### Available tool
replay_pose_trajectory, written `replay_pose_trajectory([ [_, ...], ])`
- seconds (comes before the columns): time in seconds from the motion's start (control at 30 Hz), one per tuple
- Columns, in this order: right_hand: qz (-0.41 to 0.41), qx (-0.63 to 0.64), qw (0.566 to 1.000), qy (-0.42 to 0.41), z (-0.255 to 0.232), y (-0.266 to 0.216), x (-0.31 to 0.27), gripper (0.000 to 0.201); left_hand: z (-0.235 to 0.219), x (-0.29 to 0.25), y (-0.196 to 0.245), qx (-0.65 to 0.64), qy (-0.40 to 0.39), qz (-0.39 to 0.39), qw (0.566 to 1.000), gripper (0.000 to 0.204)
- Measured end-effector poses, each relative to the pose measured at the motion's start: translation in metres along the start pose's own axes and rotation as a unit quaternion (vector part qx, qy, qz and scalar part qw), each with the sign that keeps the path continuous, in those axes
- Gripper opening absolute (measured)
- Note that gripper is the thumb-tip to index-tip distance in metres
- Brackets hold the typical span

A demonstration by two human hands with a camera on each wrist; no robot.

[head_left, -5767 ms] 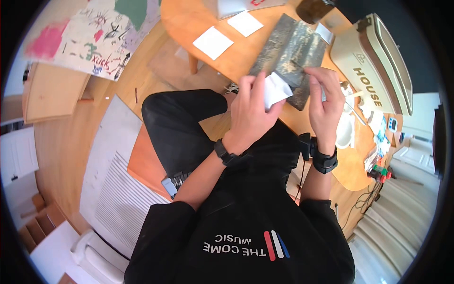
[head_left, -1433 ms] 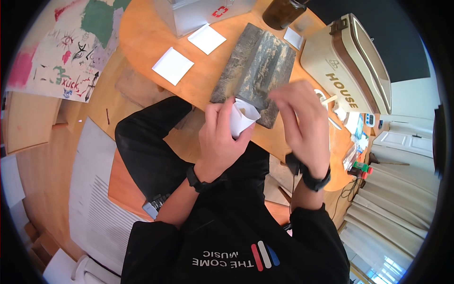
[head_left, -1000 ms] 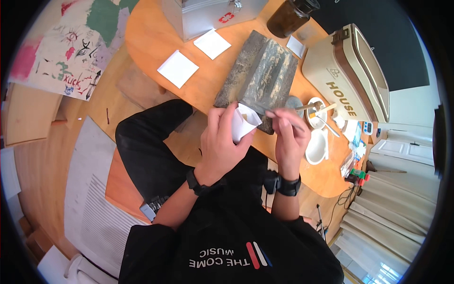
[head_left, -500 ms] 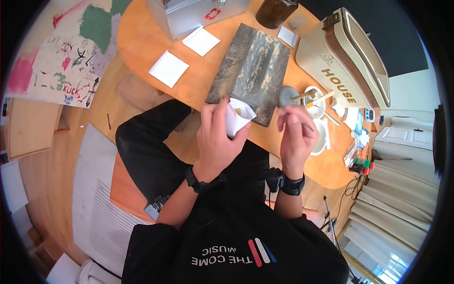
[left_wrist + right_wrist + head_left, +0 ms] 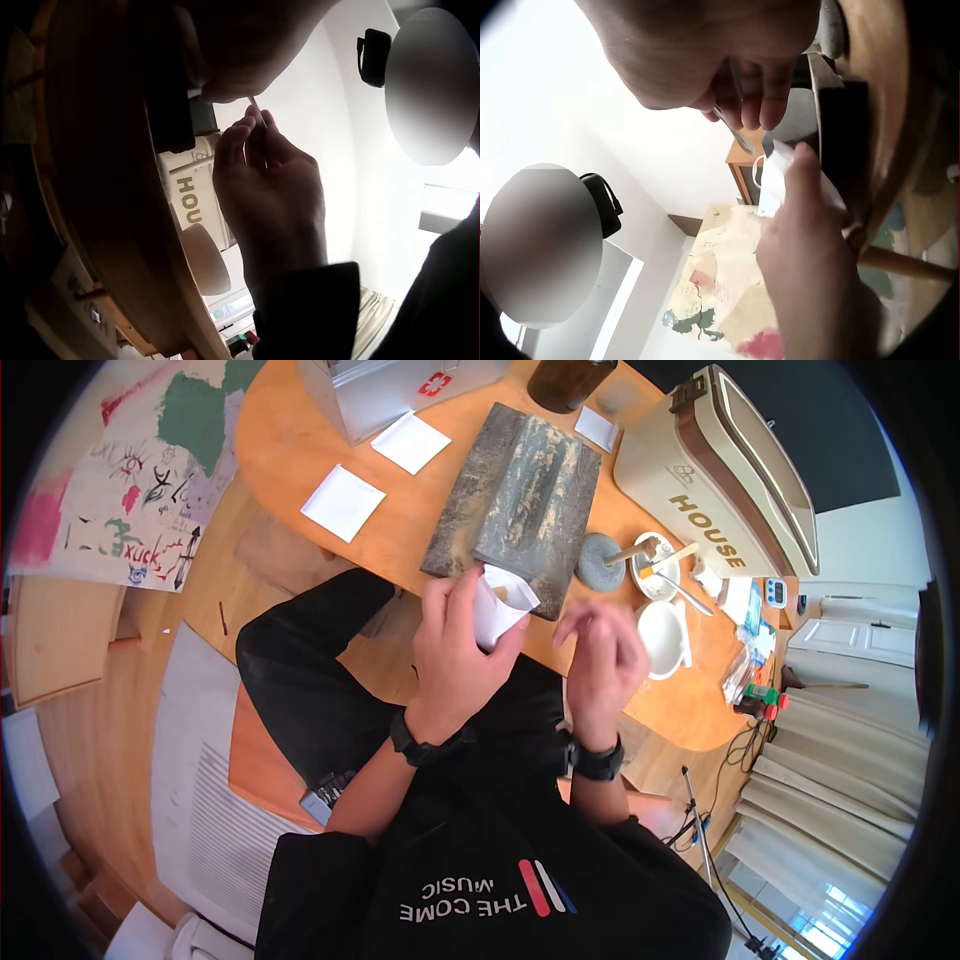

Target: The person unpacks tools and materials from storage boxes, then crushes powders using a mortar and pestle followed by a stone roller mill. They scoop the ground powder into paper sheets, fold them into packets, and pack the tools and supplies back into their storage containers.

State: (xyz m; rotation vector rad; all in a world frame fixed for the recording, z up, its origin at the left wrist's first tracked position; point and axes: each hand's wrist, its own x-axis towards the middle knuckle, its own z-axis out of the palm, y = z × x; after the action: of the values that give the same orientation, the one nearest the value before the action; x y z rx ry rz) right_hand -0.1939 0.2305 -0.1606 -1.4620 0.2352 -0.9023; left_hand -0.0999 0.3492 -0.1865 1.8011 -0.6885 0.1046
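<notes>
My left hand (image 5: 455,670) grips a white paper packet (image 5: 497,615) at the near edge of a dark grey stone slab (image 5: 455,510). The packet's mouth gapes upward and a little tan stuff shows inside. To the right of it, my right hand (image 5: 603,670) is raised and blurred in the head view. Its fingers pinch a slim metal tool (image 5: 744,141) with a flattened, spoon-like end, seen pointing toward the packet in the right wrist view. Pale powder streaks the slab's raised middle.
Two white paper squares (image 5: 343,502) lie left of the slab. A round grey stone with a wooden handle (image 5: 601,563), a white bowl (image 5: 660,635) and a dish holding brushes stand right. Behind are a silver case (image 5: 400,395), a brown jar (image 5: 565,382) and a cream box (image 5: 720,500).
My right hand, with the slim metal tool, moves from the packet off to the right, then partly back left. The left hand keeps its grip on the packet, which earlier was tipped over the slab.
</notes>
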Motion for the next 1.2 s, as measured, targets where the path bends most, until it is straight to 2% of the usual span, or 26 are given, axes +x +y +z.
replay_pose_trajectory([
  [0.07, 0.010, -0.013, 0.996, 0.086, 0.003, 0.001, 0.031, 0.022, -0.001, -0.003, 0.002, -0.001, -0.007, -0.004, 1.000, 0.068],
  [0.13, 0.023, -0.020, 0.995, 0.094, 0.003, 0.002, 0.045, 0.022, -0.002, 0.000, 0.005, 0.009, -0.018, -0.028, 0.999, 0.068],
  [0.2, 0.066, -0.016, 0.997, 0.045, 0.001, 0.002, 0.037, 0.022, -0.004, 0.002, 0.005, 0.013, -0.015, -0.025, 0.999, 0.067],
  [0.3, 0.034, -0.033, 0.999, -0.002, 0.003, -0.009, -0.001, 0.020, -0.003, 0.002, 0.002, 0.009, -0.007, -0.005, 1.000, 0.068],
  [0.33, 0.015, -0.037, 0.999, -0.021, 0.005, -0.012, -0.005, 0.020, -0.003, 0.002, -0.001, 0.013, -0.005, -0.010, 1.000, 0.068],
  [0.37, -0.037, -0.070, 0.996, -0.032, 0.003, -0.013, 0.000, 0.017, -0.003, 0.000, -0.002, 0.011, -0.004, -0.009, 1.000, 0.069],
  [0.4, -0.033, -0.072, 0.997, -0.028, 0.005, -0.019, 0.014, 0.017, -0.002, -0.001, -0.001, 0.006, -0.008, -0.007, 1.000, 0.069],
  [0.47, -0.105, -0.235, 0.966, 0.003, 0.011, -0.027, 0.054, 0.015, -0.002, -0.001, -0.002, 0.011, -0.014, 0.002, 1.000, 0.069],
  [0.5, -0.111, -0.237, 0.965, 0.006, 0.014, -0.024, 0.077, 0.015, -0.003, 0.000, -0.002, 0.011, -0.016, 0.001, 1.000, 0.068],
  [0.57, -0.198, -0.370, 0.907, -0.031, 0.024, -0.017, 0.116, 0.015, -0.003, 0.000, -0.001, 0.008, -0.015, -0.007, 1.000, 0.068],
  [0.6, -0.204, -0.369, 0.906, -0.034, 0.025, -0.016, 0.122, 0.015, -0.003, 0.001, -0.001, 0.007, -0.008, -0.005, 1.000, 0.068],
  [0.67, -0.217, -0.458, 0.858, -0.086, 0.026, -0.012, 0.131, 0.015, -0.005, 0.002, -0.001, 0.018, 0.006, 0.012, 1.000, 0.064],
  [0.73, -0.137, -0.436, 0.876, -0.150, 0.028, -0.030, 0.108, 0.013, -0.008, 0.003, -0.002, 0.017, 0.017, 0.016, 1.000, 0.065],
  [0.8, -0.155, -0.417, 0.881, -0.161, 0.028, -0.040, 0.100, 0.015, -0.010, 0.002, -0.001, -0.001, -0.022, -0.020, 1.000, 0.066],
  [0.83, -0.154, -0.420, 0.880, -0.163, 0.030, -0.038, 0.109, 0.015, -0.008, 0.001, -0.005, 0.002, -0.014, -0.001, 1.000, 0.066],
  [0.9, -0.258, -0.477, 0.838, -0.060, 0.033, -0.029, 0.137, 0.017, -0.009, -0.003, -0.005, -0.005, -0.019, -0.005, 1.000, 0.066],
  [1.0, -0.264, -0.487, 0.828, -0.084, 0.025, -0.006, 0.151, 0.017, -0.011, 0.003, -0.003, -0.008, -0.015, 0.003, 1.000, 0.066],
  [1.03, -0.233, -0.491, 0.834, -0.091, 0.027, -0.009, 0.142, 0.017, -0.013, 0.004, -0.004, -0.005, -0.016, 0.003, 1.000, 0.066],
  [1.07, -0.241, -0.490, 0.832, -0.095, 0.027, -0.011, 0.131, 0.017, -0.014, 0.006, -0.005, -0.007, -0.007, 0.005, 1.000, 0.066],
  [1.13, -0.154, -0.393, 0.906, -0.021, 0.021, -0.007, 0.111, 0.017, -0.014, 0.004, -0.007, -0.011, -0.018, -0.010, 1.000, 0.066],
  [1.17, -0.126, -0.347, 0.929, 0.025, 0.016, 0.002, 0.108, 0.017, -0.015, 0.004, -0.007, -0.010, -0.016, -0.004, 1.000, 0.065],
  [1.2, -0.124, -0.350, 0.928, 0.028, 0.015, 0.007, 0.107, 0.017, -0.014, 0.003, -0.007, -0.012, -0.021, -0.004, 1.000, 0.065],
])
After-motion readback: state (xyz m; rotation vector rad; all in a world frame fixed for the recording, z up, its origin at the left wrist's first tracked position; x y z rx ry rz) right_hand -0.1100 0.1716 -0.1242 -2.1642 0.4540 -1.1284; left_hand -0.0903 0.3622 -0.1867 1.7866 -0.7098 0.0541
